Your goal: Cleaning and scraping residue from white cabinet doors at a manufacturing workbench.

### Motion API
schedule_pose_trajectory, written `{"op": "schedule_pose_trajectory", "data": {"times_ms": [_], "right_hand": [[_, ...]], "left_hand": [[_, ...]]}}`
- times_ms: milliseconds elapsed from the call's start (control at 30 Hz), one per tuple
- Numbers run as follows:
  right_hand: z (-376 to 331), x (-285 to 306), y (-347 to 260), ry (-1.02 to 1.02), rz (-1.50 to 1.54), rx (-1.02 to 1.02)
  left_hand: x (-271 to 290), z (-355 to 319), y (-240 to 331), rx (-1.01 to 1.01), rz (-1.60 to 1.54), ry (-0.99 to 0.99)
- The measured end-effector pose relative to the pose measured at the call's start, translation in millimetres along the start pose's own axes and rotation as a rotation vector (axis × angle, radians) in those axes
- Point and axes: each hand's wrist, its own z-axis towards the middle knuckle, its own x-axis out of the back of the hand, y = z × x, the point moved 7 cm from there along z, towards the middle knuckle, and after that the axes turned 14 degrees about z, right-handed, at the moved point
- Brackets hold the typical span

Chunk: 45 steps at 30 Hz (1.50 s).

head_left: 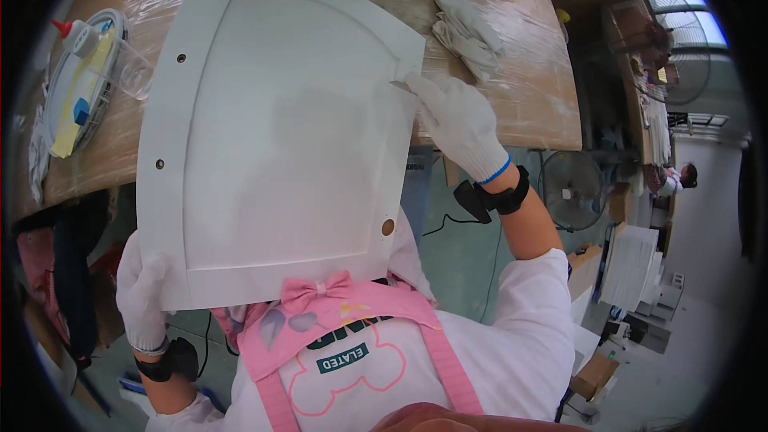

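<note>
A white framed cabinet door [280,136] with a recessed middle leans from the table's edge toward my chest. Its left rail has two small holes, and a brown round spot shows near its lower right corner. My left hand [142,292], in a white knit glove, is closed around the lower left corner, with some fingers hidden behind the door. At the right edge, my gloved right hand [456,116] pinches a small thin grey piece [398,86] against the frame. I cannot make out whether that piece is a blade or a scrap of sandpaper.
A plastic-wrapped table [528,104] lies beyond the door. Crumpled white gloves [464,28] rest on it at the right. On the left sit a round lid [84,84] with a red-tipped bottle [76,36] and a clear cup [134,76]. A floor fan [572,190] stands at right.
</note>
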Motion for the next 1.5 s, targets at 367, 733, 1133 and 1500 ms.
{"op": "schedule_pose_trajectory", "data": {"times_ms": [367,733,1133,1500], "right_hand": [[-5.0,12.0,-11.0,-0.008,-0.199,0.158],[-15.8,11.0,-5.9,-0.079,-0.072,0.197],[-8.1,17.5,-8.5,-0.158,-0.109,0.173],[-5.8,18.0,-11.0,-0.192,-0.117,0.248]], "left_hand": [[-5.6,-19.4,61.7,-0.209,0.082,-0.015],[-13.4,-30.9,91.2,-0.235,0.221,0.022],[-16.3,-36.8,93.4,-0.197,0.201,0.029],[-17.4,-39.0,96.1,-0.201,0.235,0.03]]}}
